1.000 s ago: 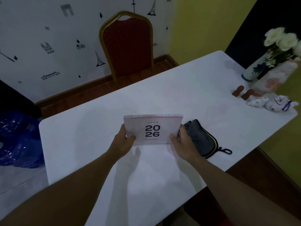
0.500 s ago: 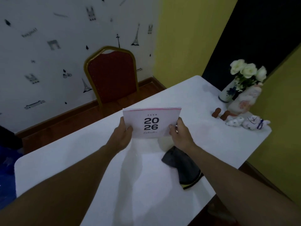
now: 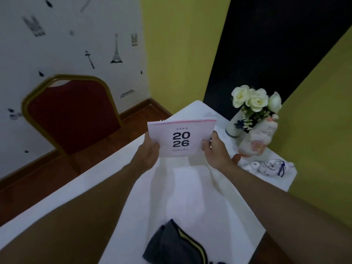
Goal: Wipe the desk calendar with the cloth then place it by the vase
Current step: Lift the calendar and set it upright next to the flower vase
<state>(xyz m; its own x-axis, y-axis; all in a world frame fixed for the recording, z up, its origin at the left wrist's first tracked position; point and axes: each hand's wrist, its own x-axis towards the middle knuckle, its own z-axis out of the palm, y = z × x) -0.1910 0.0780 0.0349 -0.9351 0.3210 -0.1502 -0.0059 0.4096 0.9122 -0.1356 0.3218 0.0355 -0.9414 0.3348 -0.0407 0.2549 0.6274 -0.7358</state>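
Note:
The desk calendar (image 3: pixel 181 138), pale pink with "2026" in dark print, is held up above the white table (image 3: pixel 190 197). My left hand (image 3: pixel 149 154) grips its lower left corner and my right hand (image 3: pixel 216 151) grips its right edge. The grey cloth (image 3: pixel 171 244) with a yellow stripe lies on the table near me, between my forearms, and neither hand touches it. The vase (image 3: pixel 235 126), white with blue marks and holding white roses (image 3: pixel 255 100), stands at the table's far right corner, just right of the calendar.
A pale ceramic figure (image 3: pixel 257 138) leans in front of the vase, with small white and blue figurines (image 3: pixel 270 166) and a brown piece (image 3: pixel 236 159) beside it. A red chair with a gold frame (image 3: pixel 70 115) stands left of the table. Yellow walls close the right side.
Both hands have carried the calendar up and away from me, toward the vase at the far right. The cloth stays on the table and now lies close to me as my view shifted.

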